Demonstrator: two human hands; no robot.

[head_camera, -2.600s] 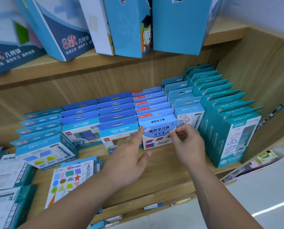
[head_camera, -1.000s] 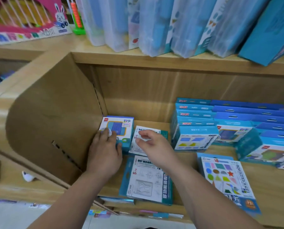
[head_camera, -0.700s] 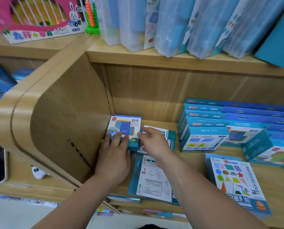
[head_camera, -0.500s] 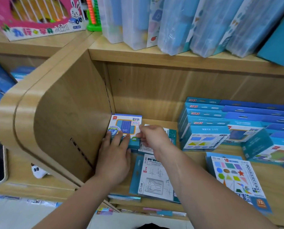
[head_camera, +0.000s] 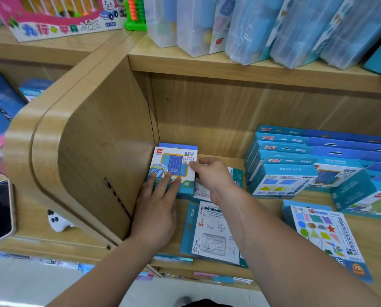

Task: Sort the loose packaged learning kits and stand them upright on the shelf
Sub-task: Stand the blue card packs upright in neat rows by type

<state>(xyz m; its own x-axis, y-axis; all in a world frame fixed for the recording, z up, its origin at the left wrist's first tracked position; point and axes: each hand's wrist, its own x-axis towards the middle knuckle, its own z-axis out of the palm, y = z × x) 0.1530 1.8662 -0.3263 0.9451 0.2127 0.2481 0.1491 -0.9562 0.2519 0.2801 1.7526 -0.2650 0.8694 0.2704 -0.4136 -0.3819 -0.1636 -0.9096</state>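
Number kit (head_camera: 174,161): white and blue box printed with 50, standing nearly upright and leaning slightly back in the shelf's far-left corner, held between the 2 hands.
Left hand (head_camera: 156,209): fingers straight and laid flat against the kit's lower front, clutching nothing.
Right hand (head_camera: 211,176): curled round the kit's right edge with the thumb on the front face, grasping it.
Thin kit (head_camera: 237,173): white card with a teal border, lying flat beneath and behind the right hand, mostly hidden.
Line-drawing pack (head_camera: 209,231): flat on the shelf, nearer than the hands, between the forearms.
Blue boxes (head_camera: 282,180): rows standing upright, right of the right hand.
Shapes pack (head_camera: 326,235): flat, right of the right forearm, well apart from both hands.
Shelf (head_camera: 271,204): wooden, carrying all the kits.
Side panel (head_camera: 96,162): wooden, just left of the left hand, touching the kit.
Clear cases (head_camera: 251,29): upright on the board above the hands.
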